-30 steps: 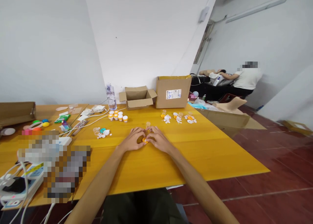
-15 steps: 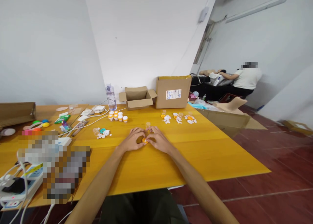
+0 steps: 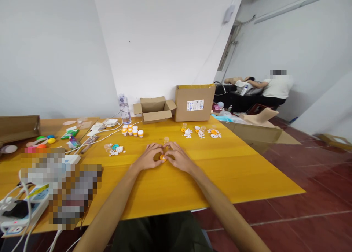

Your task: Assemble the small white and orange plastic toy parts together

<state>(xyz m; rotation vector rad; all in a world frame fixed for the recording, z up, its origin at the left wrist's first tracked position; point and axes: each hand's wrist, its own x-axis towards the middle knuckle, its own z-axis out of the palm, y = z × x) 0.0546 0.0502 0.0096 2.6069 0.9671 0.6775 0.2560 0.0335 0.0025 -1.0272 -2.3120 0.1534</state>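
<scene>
Unmoved since earlier: left hand and right hand, fingertips closed together on small orange piece, mid-table. Clear cup just behind.

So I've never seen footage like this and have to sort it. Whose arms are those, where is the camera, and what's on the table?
The camera sits on a person's head, looking forward and down, so the two bare arms are that person's own. The left hand and right hand meet on a yellow table, pinching a small orange piece between them. Behind stand orange-and-white cups, loose small parts, two cardboard boxes and a water bottle. Another person sits far off right.
</scene>
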